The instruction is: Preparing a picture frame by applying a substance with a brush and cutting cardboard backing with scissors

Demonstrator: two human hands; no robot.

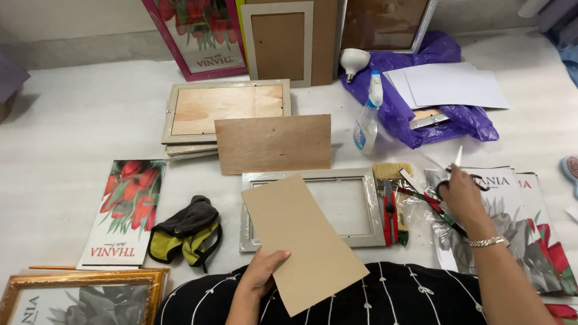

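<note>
My left hand (262,271) grips the lower edge of a tan cardboard sheet (300,237), holding it tilted over the near left part of a silver picture frame (312,208) that lies flat on the white table. My right hand (460,194) is closed on a pair of scissors (456,163) with black handles, blades pointing up and away, above a stack of flower prints (513,219). A metal bracelet sits on that wrist.
A plywood backing board (274,143) lies behind the silver frame, next to stacked frames (226,110). Spray bottle (367,120), purple bag (423,111) with white sheets, paintbrush (391,171), red pliers (389,213), tulip print (125,208), dark cloth (187,230), gold frame (74,308), blue hairbrush (575,174).
</note>
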